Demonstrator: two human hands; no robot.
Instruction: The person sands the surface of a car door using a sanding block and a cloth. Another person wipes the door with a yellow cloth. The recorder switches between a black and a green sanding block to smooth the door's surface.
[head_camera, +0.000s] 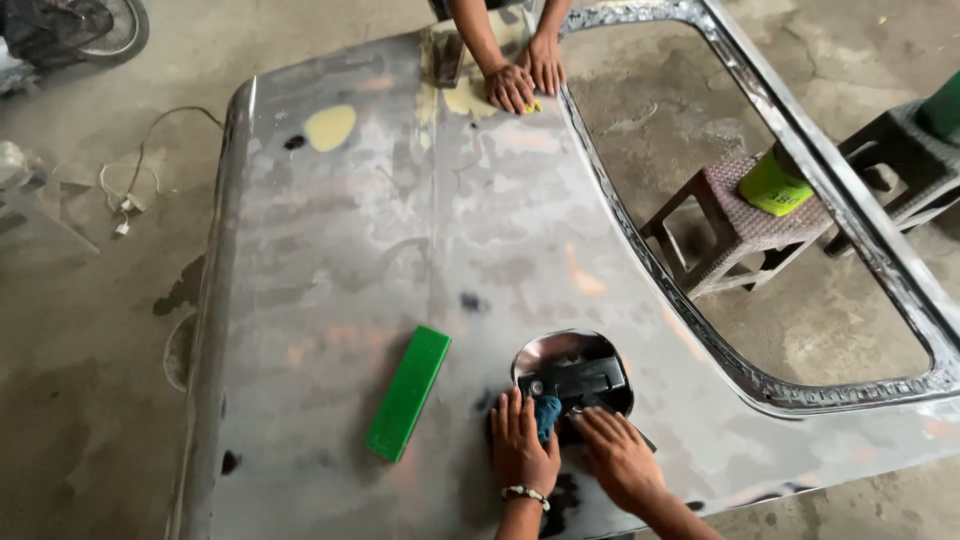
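Stained concrete floor (80, 380); woven stool (725, 215); motorbike wheel (115, 30) top left.
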